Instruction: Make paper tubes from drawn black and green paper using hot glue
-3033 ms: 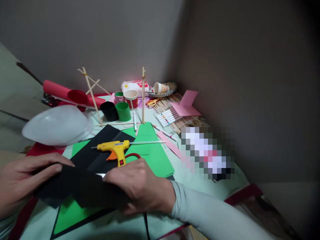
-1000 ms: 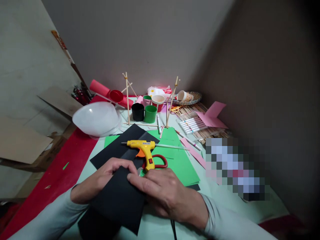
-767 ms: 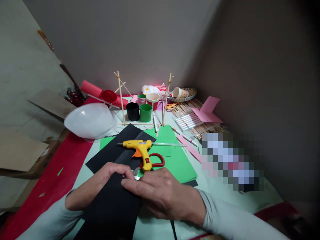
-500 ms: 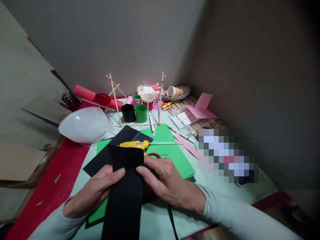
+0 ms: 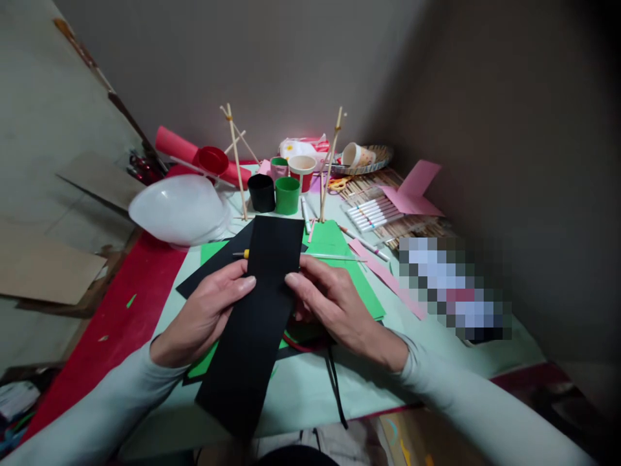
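A long strip of black paper (image 5: 264,298) is held up in front of me, slanting from upper right to lower left. My left hand (image 5: 204,314) pinches its left edge with the thumb on top. On the opposite edge, my right hand (image 5: 337,304) grips it the same way, its fingers partly hidden behind the strip. Behind the strip lies a yellow glue gun (image 5: 247,254), mostly covered, with a clear glue stick (image 5: 334,257) poking out to the right. Green paper sheets (image 5: 359,285) and a black sheet (image 5: 216,265) rest underneath. Red scissor handles (image 5: 310,343) show below my right hand.
Behind stand a black paper cylinder (image 5: 261,194), a green one (image 5: 287,196) and a wooden stick frame (image 5: 237,162). Clear plastic bowls (image 5: 177,210) sit left. White markers (image 5: 373,213), a pink strip (image 5: 388,278) and a blurred-out object (image 5: 451,291) are right. A black cord (image 5: 336,388) hangs near the front edge.
The strip's upper end, bent earlier, now stands flat and extends higher, covering most of the glue gun. Both hands still hold its edges. The view has tilted down slightly.
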`<state>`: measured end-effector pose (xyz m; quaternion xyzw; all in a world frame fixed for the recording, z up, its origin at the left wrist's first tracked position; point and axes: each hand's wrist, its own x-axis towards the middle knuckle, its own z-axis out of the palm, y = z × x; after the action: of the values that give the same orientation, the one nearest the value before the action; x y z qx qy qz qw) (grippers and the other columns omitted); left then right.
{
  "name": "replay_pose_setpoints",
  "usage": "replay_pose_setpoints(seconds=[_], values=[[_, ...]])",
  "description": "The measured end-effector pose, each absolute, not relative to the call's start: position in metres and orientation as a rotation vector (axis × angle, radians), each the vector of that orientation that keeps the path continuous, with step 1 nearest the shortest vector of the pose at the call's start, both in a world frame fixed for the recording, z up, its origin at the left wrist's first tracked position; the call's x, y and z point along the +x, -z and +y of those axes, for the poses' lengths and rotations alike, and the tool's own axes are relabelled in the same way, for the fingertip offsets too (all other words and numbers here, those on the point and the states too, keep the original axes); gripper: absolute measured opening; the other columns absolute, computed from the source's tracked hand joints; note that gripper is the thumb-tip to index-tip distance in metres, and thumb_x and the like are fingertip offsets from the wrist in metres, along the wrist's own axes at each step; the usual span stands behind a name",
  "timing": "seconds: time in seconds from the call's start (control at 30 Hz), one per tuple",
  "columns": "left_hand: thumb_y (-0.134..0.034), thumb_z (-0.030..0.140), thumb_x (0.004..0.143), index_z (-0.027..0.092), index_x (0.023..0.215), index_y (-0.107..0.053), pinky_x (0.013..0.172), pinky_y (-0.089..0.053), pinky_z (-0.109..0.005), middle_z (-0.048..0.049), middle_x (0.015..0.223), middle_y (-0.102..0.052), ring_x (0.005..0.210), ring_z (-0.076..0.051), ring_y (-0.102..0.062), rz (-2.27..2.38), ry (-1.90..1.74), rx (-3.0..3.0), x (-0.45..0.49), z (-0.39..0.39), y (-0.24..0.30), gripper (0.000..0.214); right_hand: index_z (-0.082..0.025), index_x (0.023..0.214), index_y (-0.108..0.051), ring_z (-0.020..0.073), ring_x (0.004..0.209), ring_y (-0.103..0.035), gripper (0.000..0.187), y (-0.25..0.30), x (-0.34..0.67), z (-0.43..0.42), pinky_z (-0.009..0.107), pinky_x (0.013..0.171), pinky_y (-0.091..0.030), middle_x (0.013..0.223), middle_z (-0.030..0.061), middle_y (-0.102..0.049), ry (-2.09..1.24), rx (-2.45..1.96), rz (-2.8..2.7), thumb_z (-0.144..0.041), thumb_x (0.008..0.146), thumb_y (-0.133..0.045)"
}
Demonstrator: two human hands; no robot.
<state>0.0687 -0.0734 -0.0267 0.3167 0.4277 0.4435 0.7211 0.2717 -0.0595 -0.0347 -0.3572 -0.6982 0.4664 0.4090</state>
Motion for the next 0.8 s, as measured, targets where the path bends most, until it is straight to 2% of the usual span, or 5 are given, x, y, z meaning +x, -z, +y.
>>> replay_pose_setpoints(seconds=[0.1,0.3,0.53,0.7,0.8], values=[[-0.079,0.028,0.087,0.022,0.112,-0.078,0.076,-0.063,-0.025,-0.0051,0.104,-0.083,0.085,-0.020,-0.078,0.983,-1.034,0.812,0.069,-0.075,0.029,0.026,-0.017,0.105,-0.066,0.0110,0.051,-0.057,0.016,0.034,0.271,-0.062,0.023,0.053,-0.044,0.064,-0.0046,-0.064,-1.141,-0.863,-1.870,-0.032,0.100,-0.064],[-0.080,0.038,0.084,0.026,0.096,-0.083,0.096,-0.057,-0.026,0.0003,0.106,-0.081,0.106,-0.022,-0.073,0.975,-1.091,0.986,0.064,-0.077,0.032,0.017,-0.018,0.136,-0.066,0.0120,0.093,-0.076,0.040,0.037,0.272,-0.059,0.025,0.088,-0.057,0.130,0.0053,-0.076,-0.953,-0.635,-1.976,-0.008,0.102,-0.047],[-0.084,0.035,0.080,0.023,0.093,-0.083,0.069,-0.058,-0.022,-0.0010,0.091,-0.081,0.077,-0.017,-0.073,1.055,-0.980,0.874,0.057,-0.072,0.033,0.018,-0.008,0.133,-0.068,0.0171,0.111,-0.076,0.039,0.043,0.277,-0.056,0.027,0.096,-0.057,0.124,0.0113,-0.079,-0.744,-0.597,-2.117,-0.002,0.100,-0.047],[-0.090,0.036,0.072,0.024,0.092,-0.084,0.084,-0.059,-0.024,0.0005,0.096,-0.081,0.090,-0.019,-0.073,1.018,-1.024,0.840,0.060,-0.075,0.032,0.024,-0.010,0.133,-0.066,0.0186,0.097,-0.075,0.034,0.037,0.274,-0.062,0.031,0.087,-0.060,0.119,0.0122,-0.079,-0.533,-0.605,-2.118,-0.009,0.104,-0.048],[-0.088,0.028,0.073,0.019,0.098,-0.084,0.076,-0.059,-0.026,-0.0040,0.091,-0.081,0.086,-0.022,-0.074,1.032,-0.976,0.801,0.063,-0.075,0.035,0.028,-0.015,0.129,-0.067,0.0186,0.097,-0.074,0.030,0.035,0.274,-0.061,0.033,0.088,-0.059,0.124,0.0123,-0.078,-0.410,-0.659,-2.033,-0.010,0.104,-0.052]])
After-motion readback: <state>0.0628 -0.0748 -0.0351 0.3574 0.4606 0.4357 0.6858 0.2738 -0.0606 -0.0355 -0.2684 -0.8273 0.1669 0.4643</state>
